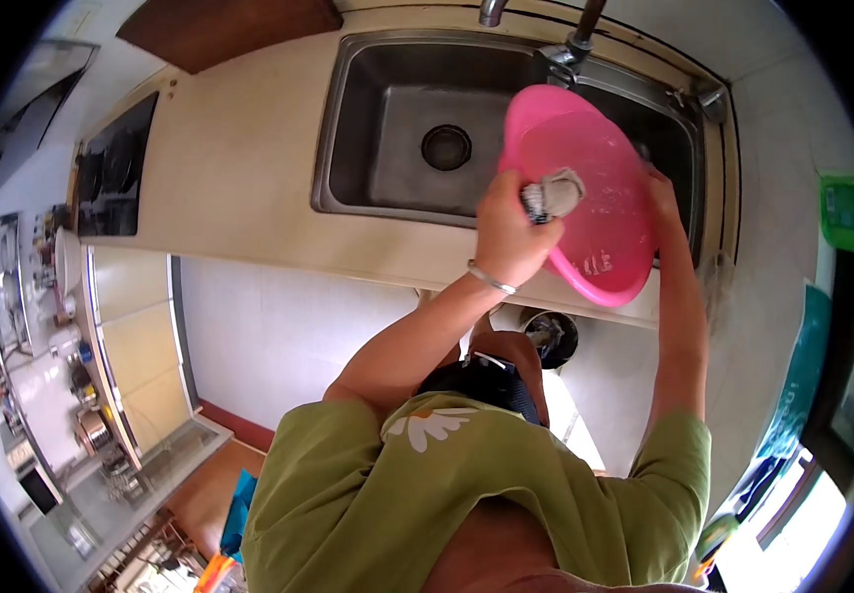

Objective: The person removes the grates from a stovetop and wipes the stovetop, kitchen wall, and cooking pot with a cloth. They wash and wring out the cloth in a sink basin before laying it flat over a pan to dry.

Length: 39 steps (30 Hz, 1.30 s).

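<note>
A pink plastic basin (pixel 585 148) is held tilted over the right part of the sink and the counter's front edge. My left hand (pixel 518 225), with a silver bangle at the wrist, is closed on a crumpled greyish cloth (pixel 557 194) at the basin's left rim. Part of the cloth has a dark striped pattern. On the other side, my right hand (pixel 660 201) grips the right rim, its fingers partly hidden by the basin. Whitish suds or wet marks show on the basin's inner surface.
The steel sink (pixel 402 128) has a drain (pixel 447 147) in its left bowl. A faucet (pixel 570 57) rises behind the basin. Below the counter stands a dark bin (pixel 551 339). A black stove top (pixel 116 178) lies far left, and a green container (pixel 847 212) hangs at right.
</note>
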Each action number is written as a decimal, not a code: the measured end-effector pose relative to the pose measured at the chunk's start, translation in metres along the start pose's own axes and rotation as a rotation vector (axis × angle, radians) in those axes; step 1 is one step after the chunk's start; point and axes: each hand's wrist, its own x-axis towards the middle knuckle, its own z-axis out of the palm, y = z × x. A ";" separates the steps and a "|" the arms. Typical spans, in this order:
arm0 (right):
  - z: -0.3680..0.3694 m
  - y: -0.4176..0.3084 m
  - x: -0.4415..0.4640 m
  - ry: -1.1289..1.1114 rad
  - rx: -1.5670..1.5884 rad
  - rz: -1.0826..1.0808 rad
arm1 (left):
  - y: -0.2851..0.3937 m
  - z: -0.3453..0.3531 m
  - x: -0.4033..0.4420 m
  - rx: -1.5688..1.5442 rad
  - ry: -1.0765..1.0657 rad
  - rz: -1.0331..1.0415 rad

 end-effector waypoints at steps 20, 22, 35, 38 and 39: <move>-0.003 0.057 0.030 -0.062 0.455 0.273 | 0.081 0.079 0.030 0.180 -0.267 0.297; -0.009 0.067 0.015 -0.059 0.505 0.266 | 0.086 0.088 0.028 0.229 -0.324 0.376; -0.049 0.113 -0.089 0.012 0.749 0.215 | 0.084 0.098 -0.005 0.410 -0.432 0.974; -0.047 0.111 -0.100 0.019 0.780 0.185 | 0.076 0.090 -0.009 0.410 -0.461 1.096; -0.045 0.110 -0.102 0.019 0.787 0.169 | 0.072 0.087 -0.010 0.388 -0.491 1.136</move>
